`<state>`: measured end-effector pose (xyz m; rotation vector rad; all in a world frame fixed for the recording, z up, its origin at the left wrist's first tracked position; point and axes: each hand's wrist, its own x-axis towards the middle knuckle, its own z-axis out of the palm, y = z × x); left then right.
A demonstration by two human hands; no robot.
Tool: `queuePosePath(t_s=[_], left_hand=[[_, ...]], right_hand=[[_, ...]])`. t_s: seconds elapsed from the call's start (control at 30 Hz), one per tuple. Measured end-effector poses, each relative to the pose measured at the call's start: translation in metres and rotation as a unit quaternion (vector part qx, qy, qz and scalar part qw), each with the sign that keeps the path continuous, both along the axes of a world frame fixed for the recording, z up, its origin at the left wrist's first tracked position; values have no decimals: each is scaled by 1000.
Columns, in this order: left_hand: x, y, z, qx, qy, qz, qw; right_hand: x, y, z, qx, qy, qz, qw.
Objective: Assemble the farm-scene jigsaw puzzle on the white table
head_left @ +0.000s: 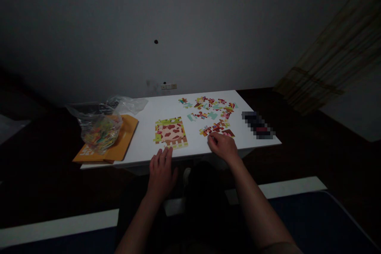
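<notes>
A partly joined puzzle block [170, 132], brown and cream with a green edge, lies near the front of the white table [143, 135]. My left hand [161, 171] rests flat at the table's front edge just below that block, fingers stretched out and holding nothing. My right hand [222, 146] lies on the table to the right, fingers curled down onto loose puzzle pieces [217, 128] in front of it; whether it grips one I cannot tell. More loose pieces [210, 107] are scattered toward the back right.
A clear plastic bag of puzzle pieces [99, 127] sits on an orange box [119, 143] at the table's left end. A second clear bag [127, 104] lies behind it. A dark blurred object [258, 125] lies at the right edge. The room is dim.
</notes>
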<state>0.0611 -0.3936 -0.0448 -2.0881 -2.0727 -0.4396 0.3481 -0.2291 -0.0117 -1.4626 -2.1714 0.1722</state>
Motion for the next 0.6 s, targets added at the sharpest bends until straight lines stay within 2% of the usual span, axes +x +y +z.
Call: queuePosePath(t_s=[0.6], left_hand=[[1, 0, 0, 7, -3, 3, 1000]], right_hand=[[-1, -1, 2, 5, -11, -3, 1000]])
